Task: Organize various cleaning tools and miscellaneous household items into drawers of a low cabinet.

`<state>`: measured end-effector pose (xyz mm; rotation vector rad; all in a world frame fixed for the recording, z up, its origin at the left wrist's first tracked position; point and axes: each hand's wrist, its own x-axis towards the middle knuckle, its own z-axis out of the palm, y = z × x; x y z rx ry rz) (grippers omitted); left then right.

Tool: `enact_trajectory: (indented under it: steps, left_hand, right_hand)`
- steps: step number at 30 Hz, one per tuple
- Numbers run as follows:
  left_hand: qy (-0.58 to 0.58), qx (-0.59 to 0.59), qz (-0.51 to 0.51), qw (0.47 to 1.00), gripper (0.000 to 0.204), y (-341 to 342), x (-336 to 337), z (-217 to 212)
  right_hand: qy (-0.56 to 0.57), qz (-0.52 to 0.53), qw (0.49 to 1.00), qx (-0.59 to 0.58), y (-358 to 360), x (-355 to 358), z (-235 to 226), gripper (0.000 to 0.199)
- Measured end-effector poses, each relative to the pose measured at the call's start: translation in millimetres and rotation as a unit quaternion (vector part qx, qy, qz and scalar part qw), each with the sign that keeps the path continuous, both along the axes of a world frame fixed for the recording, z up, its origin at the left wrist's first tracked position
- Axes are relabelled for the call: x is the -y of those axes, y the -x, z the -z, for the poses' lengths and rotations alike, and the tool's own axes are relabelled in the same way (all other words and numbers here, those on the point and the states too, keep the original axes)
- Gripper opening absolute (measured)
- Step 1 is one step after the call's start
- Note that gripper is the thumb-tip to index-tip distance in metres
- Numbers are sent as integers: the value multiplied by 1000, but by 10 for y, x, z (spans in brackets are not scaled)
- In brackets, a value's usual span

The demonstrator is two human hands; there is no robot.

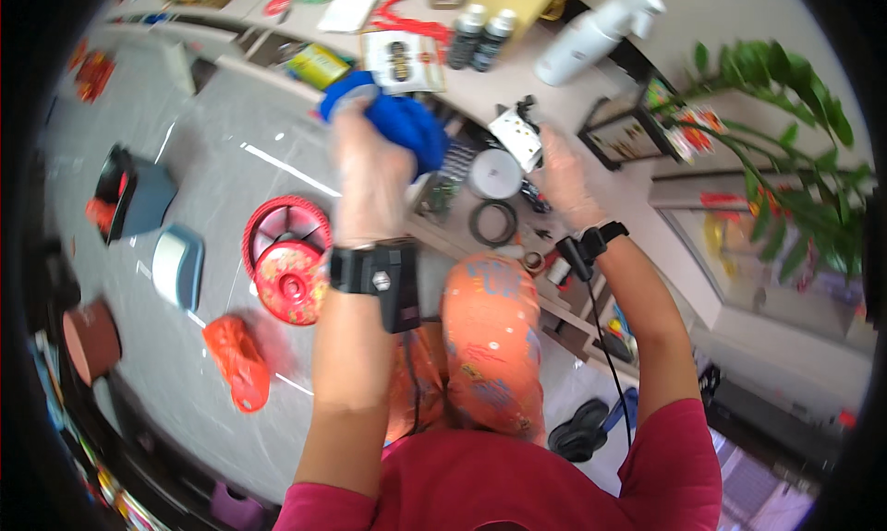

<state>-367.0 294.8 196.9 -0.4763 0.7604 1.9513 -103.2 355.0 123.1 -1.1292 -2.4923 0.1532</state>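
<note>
My left hand (371, 175), in a thin clear glove and smeared by motion, grips a bright blue cloth (407, 129) above the edge of an open drawer (443, 238). Over the drawer's right side, my right hand (565, 182), gloved the same way, holds a small white card-like piece (516, 138) with dark spots and black bits at its top. Its fingertips are partly hidden. Below, inside the drawer, lie a white round disc (495, 174), a black ring-shaped coil (492, 223) and a roll of tape (533, 261).
On the counter stand two small dark bottles (466, 38), a white spray bottle (596, 32) and a leafy plant (785, 78). A red divided tray with its lid (292, 283), an orange bag (238, 360) and a grey bin (139, 194) are on the floor at left.
</note>
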Motion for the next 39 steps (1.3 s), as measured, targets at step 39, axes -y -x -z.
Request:
enact_trajectory:
  steps: [39]
  left_hand:
    - [170,-146,125,966,19,-259,-27,195]
  right_hand:
    - [271,645,713,-50,-3763,2220,392,43]
